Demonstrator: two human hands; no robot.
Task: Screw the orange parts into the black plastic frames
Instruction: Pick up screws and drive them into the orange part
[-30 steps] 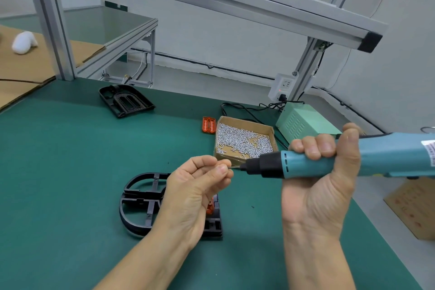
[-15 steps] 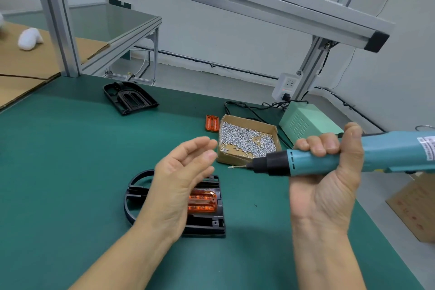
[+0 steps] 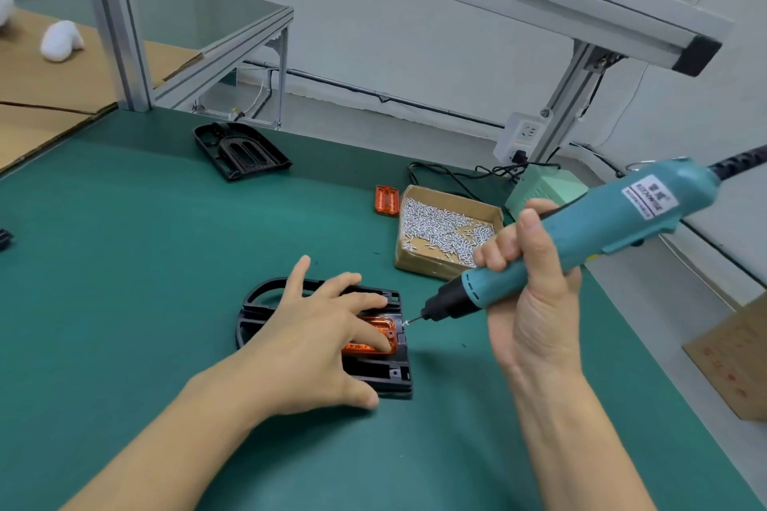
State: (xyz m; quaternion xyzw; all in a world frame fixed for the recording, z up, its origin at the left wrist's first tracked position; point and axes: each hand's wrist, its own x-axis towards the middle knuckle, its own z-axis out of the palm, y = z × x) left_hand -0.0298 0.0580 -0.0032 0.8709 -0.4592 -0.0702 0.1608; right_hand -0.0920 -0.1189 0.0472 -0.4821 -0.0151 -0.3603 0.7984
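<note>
A black plastic frame (image 3: 386, 375) lies on the green mat in front of me with an orange part (image 3: 384, 329) seated in it. My left hand (image 3: 319, 336) lies flat over both, its straight fingers pressing on the orange part. My right hand (image 3: 527, 295) grips a teal electric screwdriver (image 3: 581, 236), tilted down to the left. A screw sits on its bit tip, which meets the frame's right edge beside the orange part.
A cardboard box of screws (image 3: 446, 230) stands behind the frame, a spare orange part (image 3: 386, 199) to its left. A second black frame (image 3: 240, 149) lies at the back. A green power unit (image 3: 543, 189), cables and aluminium posts line the far edge.
My left hand dropped from mid-air and flattened onto the orange part and frame. My right hand swung the screwdriver from level down to the frame's right edge.
</note>
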